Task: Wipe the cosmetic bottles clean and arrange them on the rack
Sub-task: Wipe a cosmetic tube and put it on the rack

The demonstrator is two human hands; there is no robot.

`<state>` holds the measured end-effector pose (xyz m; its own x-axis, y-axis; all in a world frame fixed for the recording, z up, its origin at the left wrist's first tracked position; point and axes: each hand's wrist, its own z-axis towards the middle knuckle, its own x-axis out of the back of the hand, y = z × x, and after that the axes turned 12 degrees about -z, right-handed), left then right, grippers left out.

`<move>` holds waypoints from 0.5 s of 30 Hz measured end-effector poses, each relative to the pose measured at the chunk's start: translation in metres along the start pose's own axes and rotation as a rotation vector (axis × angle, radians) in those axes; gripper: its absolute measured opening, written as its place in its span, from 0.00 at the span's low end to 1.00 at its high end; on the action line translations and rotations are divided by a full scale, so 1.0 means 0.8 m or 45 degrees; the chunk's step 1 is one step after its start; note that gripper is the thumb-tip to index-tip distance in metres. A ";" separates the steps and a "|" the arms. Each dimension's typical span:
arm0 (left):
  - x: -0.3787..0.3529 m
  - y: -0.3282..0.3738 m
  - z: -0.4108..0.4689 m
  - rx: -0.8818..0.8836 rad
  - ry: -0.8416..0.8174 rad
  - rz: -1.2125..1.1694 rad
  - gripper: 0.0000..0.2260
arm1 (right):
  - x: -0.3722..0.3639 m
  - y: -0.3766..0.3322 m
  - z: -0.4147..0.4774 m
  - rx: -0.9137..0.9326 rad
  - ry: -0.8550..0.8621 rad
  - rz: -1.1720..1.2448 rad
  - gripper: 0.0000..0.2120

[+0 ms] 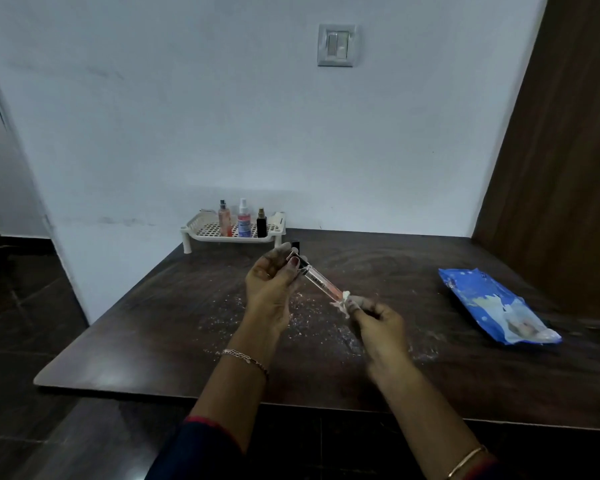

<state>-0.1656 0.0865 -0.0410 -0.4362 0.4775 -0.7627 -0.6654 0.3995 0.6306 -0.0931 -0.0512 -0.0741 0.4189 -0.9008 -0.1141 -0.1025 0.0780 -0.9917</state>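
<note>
So the left hand (271, 282) is gripping the slim clear bottle (319, 281) by its black cap end, with thumb and fingers curled round it. It's holding the bottle up over the table (153, 323), tilting down toward the right. The right hand (378, 323) is pinching a scrap of white wipe (343, 304) in its fingertips and pressing it onto the bottle's lower end. The bottle is showing something pinkish-orange inside and dark print down the side, too small to read.

The table is dark wood, and white crumbs and dust are lying all over the middle of it, under and around the hands. At the far edge, against the wall, a white rack (201, 233) is carrying three upright bottles in a row: a peach bottle (225, 220), a white-capped spray bottle (244, 220) and a black bottle (262, 226). A small black thing (295, 244) is peeking out just behind the left fingers, and I can't tell what it is. Off to the right a blue wipes pack (496, 306) is lying flat, well apart from the hands.

As for the room, there's a pale wall with a switch plate (336, 45) high up, a brown wooden panel (568, 133) on the right and dark floor tiles on the left
</note>
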 end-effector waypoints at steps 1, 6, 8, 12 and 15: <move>0.000 0.001 -0.002 -0.014 -0.008 0.001 0.13 | -0.005 -0.004 -0.001 -0.153 -0.042 0.204 0.03; 0.000 0.008 -0.014 -0.104 -0.094 0.103 0.17 | -0.024 -0.014 -0.002 -0.340 -0.147 0.477 0.08; -0.002 0.012 -0.016 -0.131 -0.126 0.134 0.18 | -0.035 -0.018 -0.001 -0.357 -0.160 0.481 0.07; -0.006 0.024 -0.016 -0.306 -0.150 0.350 0.21 | -0.055 -0.019 -0.002 -0.384 -0.197 0.437 0.06; -0.004 0.033 -0.019 -0.427 -0.165 0.532 0.21 | -0.071 -0.019 0.000 -0.397 -0.202 0.326 0.06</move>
<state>-0.1912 0.0840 -0.0241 -0.6403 0.6431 -0.4201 -0.6177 -0.1059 0.7792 -0.1156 -0.0011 -0.0526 0.4754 -0.7905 -0.3862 -0.4788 0.1358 -0.8674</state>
